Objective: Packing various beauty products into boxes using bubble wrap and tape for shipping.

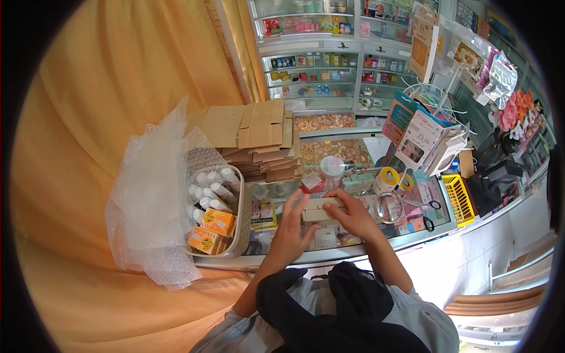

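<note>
A small tan cardboard box (318, 215) lies on the glass counter between my hands. My right hand (354, 217) is on its right part, with the thumb on the top face and the index finger bent along the far edge. At the left side is my left hand (290, 231), its fingers extended and its thumb by the near edge; whether it grips the box is unclear. Just beyond the left fingertips is a small red-and-white box (312, 182). A clear jar with a pale lid (332, 167) stands behind it.
A basket (242, 220) of white bottles and orange soap boxes stands left, beside bubble wrap (150, 198). Flattened cardboard (265, 132) is stacked behind. Rightward are a tape roll (388, 207), scissors (429, 212), yellow-lidded jars (389, 177), a display rack (435, 99) and a yellow basket (459, 200).
</note>
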{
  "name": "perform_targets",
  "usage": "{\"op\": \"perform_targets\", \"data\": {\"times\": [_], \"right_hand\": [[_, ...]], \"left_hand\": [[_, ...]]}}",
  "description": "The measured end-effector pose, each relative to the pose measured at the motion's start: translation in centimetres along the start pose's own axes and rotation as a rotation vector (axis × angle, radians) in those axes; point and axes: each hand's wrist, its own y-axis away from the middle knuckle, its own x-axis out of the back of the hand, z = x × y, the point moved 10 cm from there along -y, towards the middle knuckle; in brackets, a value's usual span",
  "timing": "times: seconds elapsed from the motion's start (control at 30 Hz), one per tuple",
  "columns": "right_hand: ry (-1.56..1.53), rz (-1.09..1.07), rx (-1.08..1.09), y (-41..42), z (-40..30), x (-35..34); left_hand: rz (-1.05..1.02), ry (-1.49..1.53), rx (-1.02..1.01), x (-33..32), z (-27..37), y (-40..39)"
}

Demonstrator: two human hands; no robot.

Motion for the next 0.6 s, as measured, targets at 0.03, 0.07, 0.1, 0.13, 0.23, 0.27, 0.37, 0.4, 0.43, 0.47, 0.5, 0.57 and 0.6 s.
{"op": "perform_targets", "data": {"times": [0.03,0.07,0.1,0.13,0.23,0.27,0.37,0.4,0.43,0.47,0.5,0.57,0.6], "right_hand": [[0.019,0.014,0.012,0.0,-0.1,0.1],[0.018,0.011,0.013,0.0,-0.3,0.0],[0.001,0.017,0.0,0.1,-0.3,0.0],[-0.016,0.022,-0.014,0.1,-0.3,0.1],[-0.031,0.019,-0.035,0.2,0.0,0.1],[-0.031,0.018,-0.036,0.1,0.1,0.0],[-0.019,0.02,-0.046,0.1,0.3,0.1],[-0.024,0.01,-0.046,0.1,0.2,0.0],[-0.029,0.001,-0.047,0.1,0.2,-0.1],[-0.029,0.001,-0.047,0.1,0.3,-0.1],[-0.023,0.006,-0.037,0.1,0.3,0.0],[-0.017,0.01,-0.026,0.1,0.2,0.0],[-0.02,0.006,-0.037,0.1,0.2,0.0]], "left_hand": [[0.123,0.035,-0.036,0.9,0.0,0.1],[0.246,0.069,-0.073,1.9,0.0,0.4],[0.245,0.07,-0.072,2.0,0.1,0.4],[0.161,0.09,0.007,1.4,-0.4,0.3],[0.01,-0.012,0.078,0.3,-1.1,0.3],[-0.059,-0.135,0.067,-0.3,-1.0,0.3],[-0.063,-0.13,0.078,-0.2,-0.8,0.1],[-0.064,-0.129,0.079,-0.2,-0.8,0.1],[-0.062,-0.126,0.075,-0.2,-0.8,0.1],[-0.059,-0.124,0.072,-0.1,-0.8,0.1],[-0.06,-0.123,0.072,-0.2,-0.8,0.1],[-0.05,-0.121,0.054,-0.2,-0.7,0.1],[-0.05,-0.121,0.054,-0.2,-0.7,0.1]]}}
